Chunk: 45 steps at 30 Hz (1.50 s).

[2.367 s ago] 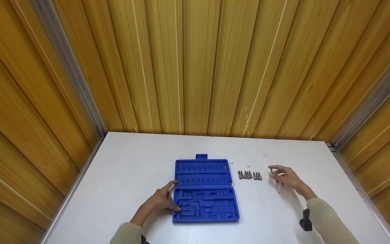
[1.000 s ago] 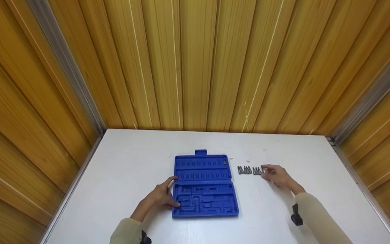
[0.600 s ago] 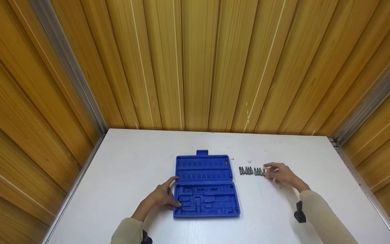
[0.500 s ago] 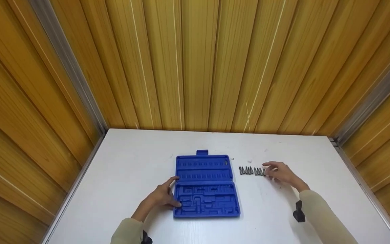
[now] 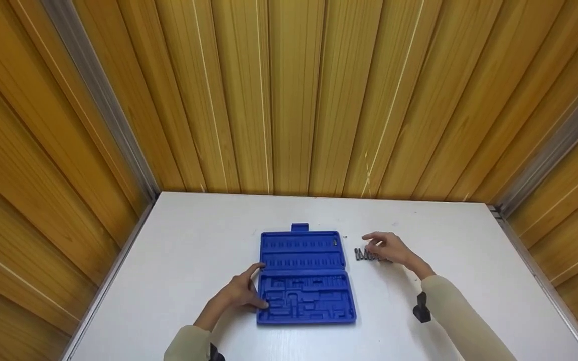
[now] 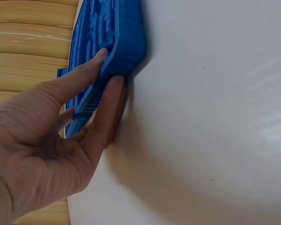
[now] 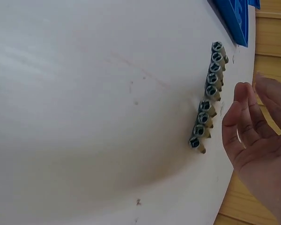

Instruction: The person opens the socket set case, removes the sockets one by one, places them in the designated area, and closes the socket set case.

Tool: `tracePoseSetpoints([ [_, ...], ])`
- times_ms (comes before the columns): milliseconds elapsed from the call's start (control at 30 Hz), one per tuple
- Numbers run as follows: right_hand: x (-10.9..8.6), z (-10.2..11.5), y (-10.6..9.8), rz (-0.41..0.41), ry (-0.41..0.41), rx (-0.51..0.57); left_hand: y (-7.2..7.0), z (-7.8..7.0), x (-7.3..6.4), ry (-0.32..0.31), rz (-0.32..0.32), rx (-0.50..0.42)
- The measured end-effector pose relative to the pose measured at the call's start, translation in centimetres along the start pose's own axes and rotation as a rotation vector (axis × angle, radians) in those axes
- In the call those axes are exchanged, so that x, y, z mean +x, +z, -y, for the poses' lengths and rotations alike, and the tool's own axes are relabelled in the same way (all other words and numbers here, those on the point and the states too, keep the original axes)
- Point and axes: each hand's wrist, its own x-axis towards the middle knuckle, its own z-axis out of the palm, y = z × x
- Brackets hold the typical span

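A blue plastic tool case lies unfolded on the white table, its moulded recesses facing up. My left hand grips its left edge. In the left wrist view the thumb lies over the rim and the fingers are against the outer side. To the right of the case, small metal sockets with hollow ends and narrower tips stand in a row, split by a slight gap. My right hand hovers over the right part of that row and hides some of them. In the right wrist view its loosely bent fingers hold nothing.
One small metal piece sits in the upper right of the case lid. Little dark specks mark the white tabletop. Wood-patterned panels enclose the table at the back and both sides.
My right hand carried a socket left, set it at the row's right end and let go. It has since moved left over the row. My left hand stays on the case.
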Motion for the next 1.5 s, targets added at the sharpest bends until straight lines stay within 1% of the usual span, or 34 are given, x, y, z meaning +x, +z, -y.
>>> tracePoseSetpoints([
  [133, 1.1, 1.0, 1.3, 0.016, -0.015, 0.030, 0.1, 0.0, 0.0, 0.000, 0.005, -0.002],
  [300, 1.9, 2.1, 3.0, 0.039, -0.068, 0.094, 0.2, 0.1, 0.1, -0.001, 0.017, -0.027],
  [400, 2.4, 2.5, 3.9, 0.038, -0.090, 0.089, 0.2, 0.1, 0.1, -0.002, 0.016, -0.031],
  [500, 3.2, 2.8, 4.8, 0.008, -0.112, 0.053, 0.1, 0.0, 0.1, -0.007, 0.003, -0.028],
  [633, 4.4, 3.1, 5.7, -0.072, -0.142, -0.023, -0.1, -0.2, 0.1, -0.002, -0.012, -0.025],
  [733, 5.0, 3.2, 6.1, -0.121, -0.150, -0.071, -0.1, -0.3, 0.1, 0.002, -0.017, -0.021],
  [800, 5.2, 3.3, 6.3, -0.134, -0.149, -0.084, 0.0, -0.3, 0.1, 0.003, -0.014, -0.025],
  [967, 5.2, 3.5, 6.5, -0.142, -0.119, -0.102, 0.1, -0.1, 0.2, 0.018, -0.003, -0.023],
  [1067, 5.4, 3.6, 6.5, -0.134, -0.085, -0.127, 0.1, -0.1, 0.1, 0.026, -0.002, -0.022],
  [1233, 5.6, 4.0, 6.3, -0.086, 0.004, -0.236, 0.0, -0.1, 0.1, 0.009, 0.015, -0.059],
  [1367, 6.0, 4.5, 6.1, -0.037, 0.081, -0.318, 0.0, -0.1, 0.0, 0.001, 0.006, -0.044],
  [1500, 6.3, 5.1, 6.0, -0.005, 0.108, -0.375, 0.1, -0.3, -0.1, -0.004, -0.014, -0.032],
])
